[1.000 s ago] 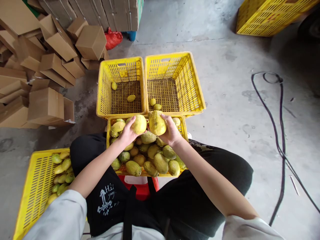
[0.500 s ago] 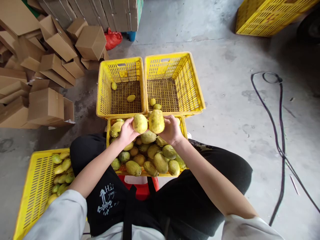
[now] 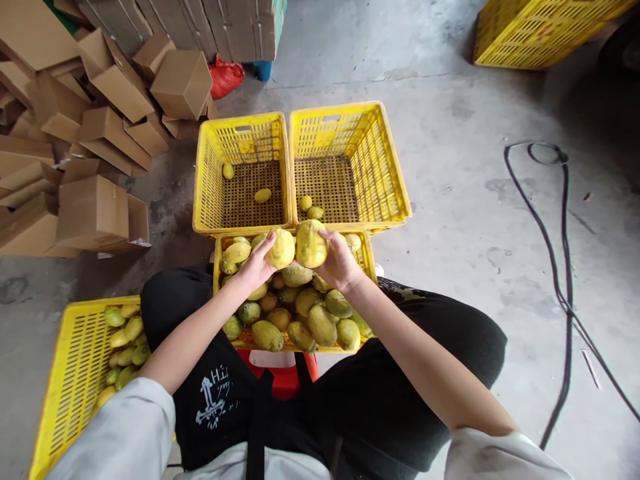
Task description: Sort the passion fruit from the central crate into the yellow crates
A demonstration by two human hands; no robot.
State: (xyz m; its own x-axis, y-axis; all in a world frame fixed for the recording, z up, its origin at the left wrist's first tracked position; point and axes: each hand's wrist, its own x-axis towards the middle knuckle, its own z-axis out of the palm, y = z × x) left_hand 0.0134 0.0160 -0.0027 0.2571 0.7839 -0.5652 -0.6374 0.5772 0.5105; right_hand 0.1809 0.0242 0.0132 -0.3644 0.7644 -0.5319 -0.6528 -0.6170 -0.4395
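In front of me my left hand [image 3: 257,265] is closed around a yellow lemon [image 3: 280,249], thumb along its upper side. Close beside it, my right hand [image 3: 340,261] grips a larger, bumpy lemon [image 3: 311,244] with darker marks on its skin. Both fruits are held above a yellow crate [image 3: 371,261] filled with green and yellow lemons [image 3: 323,325]. That crate sits between my knees. Beyond it stand two deeper yellow crates: the left one [image 3: 200,180] has two lemons on its floor, and the right one [image 3: 393,167] has two near its front left corner.
Another yellow crate [image 3: 60,373] with lemons stands by my left leg. Cardboard boxes [image 3: 93,210] pile up at the left, near a red bag [image 3: 226,77]. A black cable [image 3: 565,267] loops over the floor at right. A yellow crate [image 3: 530,33] stands far right.
Both lemons have turned slightly in my hands. The fingers of my right hand have shifted on the larger one; the crates stay put.
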